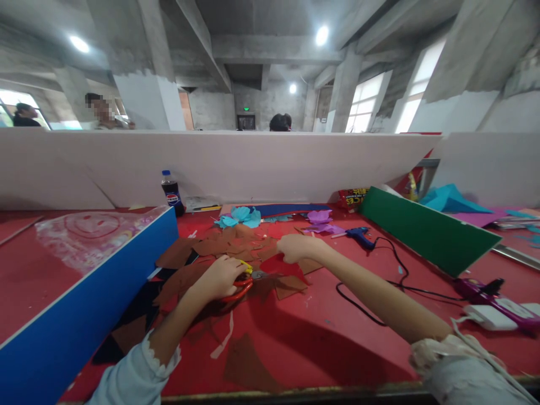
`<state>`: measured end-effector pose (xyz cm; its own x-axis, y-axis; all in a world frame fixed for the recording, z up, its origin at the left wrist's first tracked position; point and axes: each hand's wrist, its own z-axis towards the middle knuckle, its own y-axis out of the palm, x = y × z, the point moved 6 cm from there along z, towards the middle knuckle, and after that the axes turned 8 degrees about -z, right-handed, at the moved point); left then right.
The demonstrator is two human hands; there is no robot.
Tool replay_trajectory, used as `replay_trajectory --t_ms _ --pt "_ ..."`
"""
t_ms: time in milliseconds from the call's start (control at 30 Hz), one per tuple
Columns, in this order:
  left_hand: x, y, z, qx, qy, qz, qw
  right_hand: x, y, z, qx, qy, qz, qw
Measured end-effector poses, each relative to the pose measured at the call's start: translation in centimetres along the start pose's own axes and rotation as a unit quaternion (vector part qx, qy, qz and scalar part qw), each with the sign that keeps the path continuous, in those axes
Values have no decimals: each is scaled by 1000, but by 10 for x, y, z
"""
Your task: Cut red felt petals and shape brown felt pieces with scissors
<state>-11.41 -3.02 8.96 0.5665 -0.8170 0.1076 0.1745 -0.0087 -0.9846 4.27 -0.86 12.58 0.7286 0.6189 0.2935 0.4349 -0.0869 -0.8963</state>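
Bare concrete beams (274,49) and lit lamps (322,36) are seen from the head camera, above a white partition (261,169) by which the far edge of a red table (320,349) is closed off; the top of a person's head (280,122) is shown beyond it. Toward the table's left edge a blue board (105,292) is stood on its long side, and toward the right edge a green board (426,233) — both are probably set so that the work space is fenced off.

Between the boards, left of the table's middle, scissors (242,289) are gripped by the left hand (219,275), its fingers curled about the red and yellow handles. A red sheet (284,269) is pinched by the right hand (295,248), fingers narrow, just beside the blades, seemingly so that it is kept steady there; how far the blades are parted cannot be told.

Brown scraps (179,284) are strewn under and around the hands. Farther back, a blue glue gun (359,236) is laid near the green board, perhaps to suit its cord (405,270), which is run toward a purple power strip (504,309) by the right edge. A cola bottle (171,194) is stood against the partition, seemingly clear of the scraps.
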Motion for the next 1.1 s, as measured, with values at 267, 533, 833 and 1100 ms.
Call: replay_trajectory --t_ms 267,533,833,1100 --pt "2 -2 0 -13 2 4 1000 3 2 2 10 -5 6 1000" --pt "4 -6 -1 19 13 -9 1000 6 0 -2 15 -22 22 999" --pt "3 -5 -1 22 9 -21 1000 0 -5 0 31 -34 15 999" --pt "6 -6 0 7 15 -38 999 1 -2 2 32 -43 22 998"
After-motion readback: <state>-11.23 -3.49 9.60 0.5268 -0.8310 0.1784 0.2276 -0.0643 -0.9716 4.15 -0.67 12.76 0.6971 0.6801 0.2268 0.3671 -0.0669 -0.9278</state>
